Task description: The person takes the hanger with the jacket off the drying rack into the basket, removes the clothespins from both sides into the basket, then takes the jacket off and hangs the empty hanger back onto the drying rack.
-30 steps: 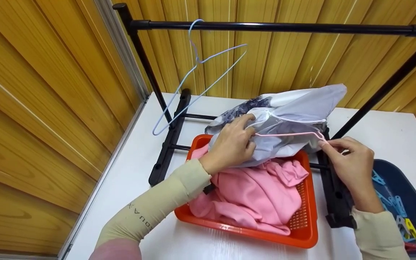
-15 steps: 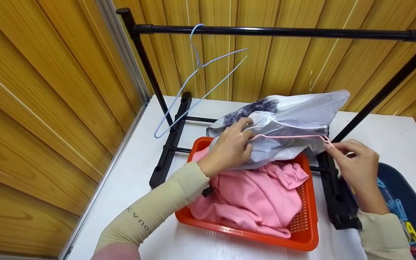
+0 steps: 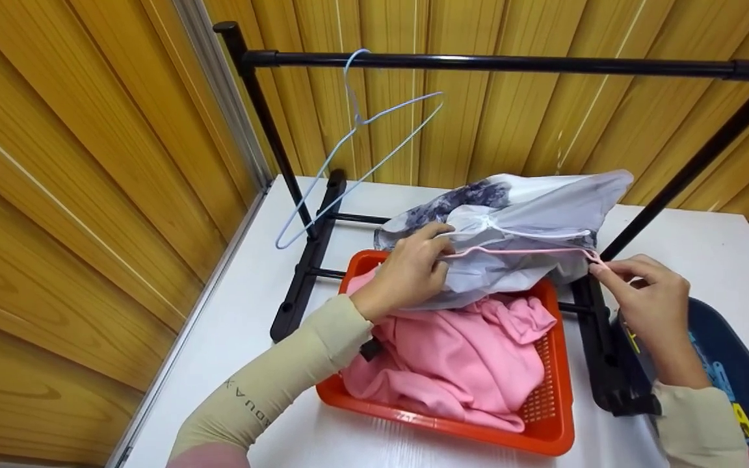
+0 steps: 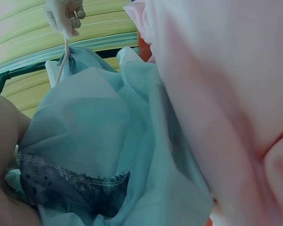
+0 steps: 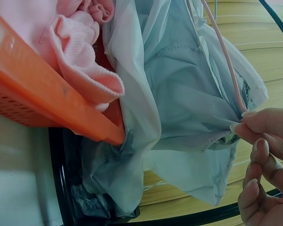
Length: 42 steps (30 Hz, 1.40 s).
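Note:
A pink hanger [image 3: 530,251] lies across a pale garment [image 3: 543,205] with a dark print, above the basket. The thumb and forefinger of my right hand [image 3: 654,299] pinch the hanger's right end; in the right wrist view the fabric gathers right at those fingertips. My left hand [image 3: 410,270] grips the garment and the hanger's left part with curled fingers. A gathered, stitched dark band [image 4: 80,181] shows close to this hand in the left wrist view. The hanger's far left end is hidden by the left hand and cloth.
Below the hands, an orange-red basket [image 3: 443,422] holds pink clothing [image 3: 465,364]. A black rack [image 3: 511,62] stands behind, a blue hanger [image 3: 381,169] hooked on its bar. At right, a dark tray [image 3: 725,325] holds several clothespins [image 3: 719,383]. Wood-patterned walls enclose the back and left.
My right hand has shifted a little to the right with the hanger's end. The left hand keeps its grip on the garment. The whole head view has slid slightly downward.

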Available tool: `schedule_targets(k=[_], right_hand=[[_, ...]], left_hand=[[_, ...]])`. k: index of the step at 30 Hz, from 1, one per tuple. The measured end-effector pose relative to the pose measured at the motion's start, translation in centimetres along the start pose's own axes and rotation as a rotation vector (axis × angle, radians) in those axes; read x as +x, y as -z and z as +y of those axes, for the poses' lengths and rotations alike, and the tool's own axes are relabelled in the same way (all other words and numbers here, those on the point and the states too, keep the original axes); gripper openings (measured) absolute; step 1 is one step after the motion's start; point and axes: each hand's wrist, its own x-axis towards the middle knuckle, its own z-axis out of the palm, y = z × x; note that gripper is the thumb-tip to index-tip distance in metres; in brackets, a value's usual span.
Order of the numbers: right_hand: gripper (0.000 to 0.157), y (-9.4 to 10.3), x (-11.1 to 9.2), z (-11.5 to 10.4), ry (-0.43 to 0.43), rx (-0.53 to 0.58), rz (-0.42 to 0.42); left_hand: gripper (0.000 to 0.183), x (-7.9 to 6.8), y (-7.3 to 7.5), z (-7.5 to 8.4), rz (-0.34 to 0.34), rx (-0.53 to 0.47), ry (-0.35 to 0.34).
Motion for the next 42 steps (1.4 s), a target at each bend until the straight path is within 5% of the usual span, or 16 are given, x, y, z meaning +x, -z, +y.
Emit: schedule_targets(k=[20,30,42], right_hand=[[0.015,1.0,0.1,1.1,-0.123,-0.013,-0.064],[0.015,1.5,-0.8,1.3,-0.145,0.022,-0.121],[0.014,1.5,-1.6,0.9,-0.157,0.13,-0.132]], left_hand=[[0.047,0.2,0.9,-1.1,-0.008,-0.122,0.008],[0.042,-0.2,1.1,-1.7,-0.008,-0.178,0.004],[0.047,-0.6,1.2,-1.9,-0.167,-0.184,0.006]])
